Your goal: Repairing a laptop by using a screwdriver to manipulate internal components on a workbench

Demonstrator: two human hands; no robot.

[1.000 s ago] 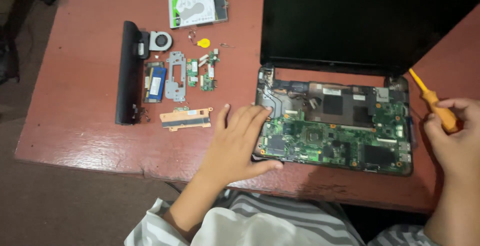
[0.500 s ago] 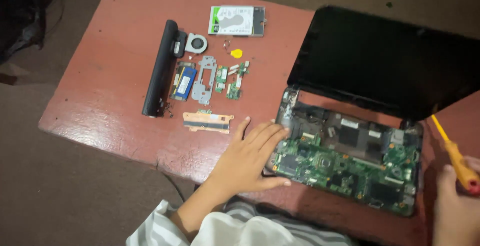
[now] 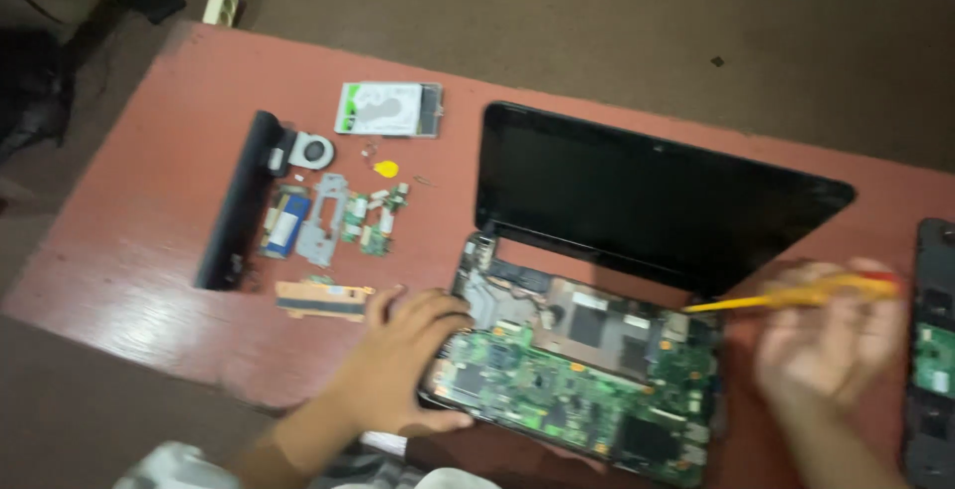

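Head view: laptop (image 3: 572, 380) base is now pressed by left hand (image 3: 403, 360); yellow screwdriver (image 3: 796, 295), grasped by right hand (image 3: 826, 350), has been swung toward the motherboard.

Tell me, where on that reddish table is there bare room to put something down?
Bare table lies left of the long black bar, and along the far edge left of the hard drive. It is crowded between bar and opened laptop, where small boards lie.

left hand (image 3: 408, 355) flat, right hand (image 3: 831, 335) seemingly gripping
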